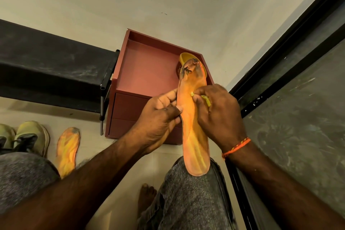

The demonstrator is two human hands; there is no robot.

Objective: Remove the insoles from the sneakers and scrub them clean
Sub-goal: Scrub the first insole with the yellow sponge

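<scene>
An orange insole (194, 136) with a dark, worn toe end stands upright, its heel resting on my right knee. My left hand (160, 117) pinches its left edge at mid-length. My right hand (218, 114) grips a small yellow scrubbing piece (206, 100) and presses it against the insole's right side. A second orange insole (68, 150) lies flat on the floor at the left, beside a pair of pale green sneakers (28, 137).
A low reddish-brown cabinet (145, 73) with a tray top stands ahead; a yellow item (186, 57) sits on it behind the insole. A black bench (52, 73) runs along the left wall. A dark-framed door (291, 73) borders the right. My bare foot (146, 198) rests on the tiles.
</scene>
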